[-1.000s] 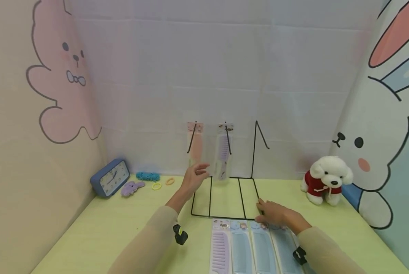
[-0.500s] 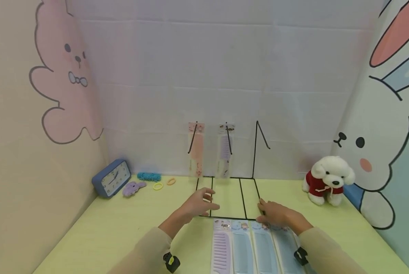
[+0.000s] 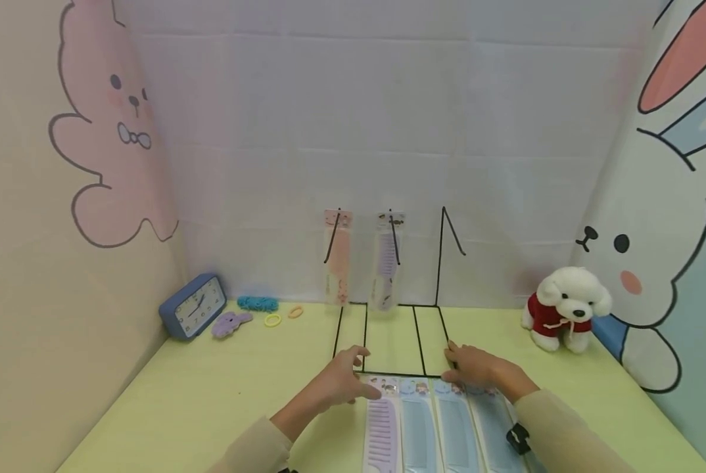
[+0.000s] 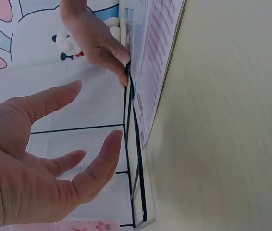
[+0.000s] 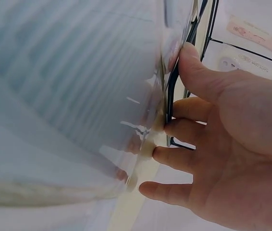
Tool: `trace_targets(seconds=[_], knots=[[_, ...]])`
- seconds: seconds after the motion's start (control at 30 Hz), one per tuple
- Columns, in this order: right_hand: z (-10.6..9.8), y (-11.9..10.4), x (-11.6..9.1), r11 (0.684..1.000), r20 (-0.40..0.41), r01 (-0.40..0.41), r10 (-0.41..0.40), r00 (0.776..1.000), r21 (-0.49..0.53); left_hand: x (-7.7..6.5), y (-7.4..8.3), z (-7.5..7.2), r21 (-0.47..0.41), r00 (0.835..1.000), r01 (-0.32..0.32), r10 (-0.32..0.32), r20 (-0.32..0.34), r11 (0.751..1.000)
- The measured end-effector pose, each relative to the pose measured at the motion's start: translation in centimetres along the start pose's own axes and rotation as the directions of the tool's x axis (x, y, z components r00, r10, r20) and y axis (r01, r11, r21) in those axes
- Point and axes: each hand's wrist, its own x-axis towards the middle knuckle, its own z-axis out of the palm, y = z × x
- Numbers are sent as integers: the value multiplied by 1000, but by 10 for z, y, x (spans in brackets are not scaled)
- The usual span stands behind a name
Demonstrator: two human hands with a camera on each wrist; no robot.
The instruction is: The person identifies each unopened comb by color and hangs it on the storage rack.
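My left hand [image 3: 341, 382] is held with thumb and fingers apart, beside the upper left corner of a packaged purple comb [image 3: 381, 430]; nothing is between its fingers in the left wrist view. My right hand [image 3: 477, 368] grips the front right corner of a black wire display rack [image 3: 419, 341], thumb and fingertips on the wire in the right wrist view [image 5: 172, 91]. Several packaged blue combs [image 3: 418, 430] lie in a row right of the purple one, in front of the rack. A packaged pink comb [image 3: 341, 253] and another purple comb [image 3: 386, 255] hang on rack hooks.
The rack's right hook [image 3: 454, 231] carries nothing. On the left stand a blue clock [image 3: 193, 307], a purple hair clip [image 3: 231, 324], a blue coiled item [image 3: 258, 303] and two small rings [image 3: 273, 320]. A white plush dog [image 3: 568, 309] sits on the right.
My left hand has moved down and toward me, from below the hanging pink comb to the packaged purple comb on the table. The right hand stays at the rack's corner.
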Motion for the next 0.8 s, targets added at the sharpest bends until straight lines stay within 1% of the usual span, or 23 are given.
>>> trace_targets(seconds=[0.13,0.23,0.3,0.4,0.5,0.57,0.63,0.73,0.8], knots=[[0,-1,0,1000,6,3,-3,1000,6,-7,-4,2,-90,1000,23,-24,-17,996],[0,0,0,1000,9,3,-3,1000,10,-9,-7,5,-133,999,36,-41,-36,991],[-1,0,0,1000,8,5,-5,1000,13,-8,-10,9,-140,997,37,-45,-56,990],[0,2,0,1000,-4,20,-20,1000,6,-6,-17,16,-122,995,43,-53,-79,992],[0,2,2,1000,-5,27,-27,1000,-2,-4,-24,23,-40,994,40,-44,-102,998],[0,2,2,1000,-4,23,-23,1000,-4,-2,-26,27,43,993,29,-24,-118,999],[0,2,3,1000,-2,24,-24,1000,-5,0,-28,30,133,991,16,2,-134,991],[0,2,3,1000,-4,26,-26,1000,0,2,-28,33,223,990,8,24,-142,975],[0,1,2,1000,-7,20,-20,1000,3,4,-29,34,260,989,6,33,-147,966]])
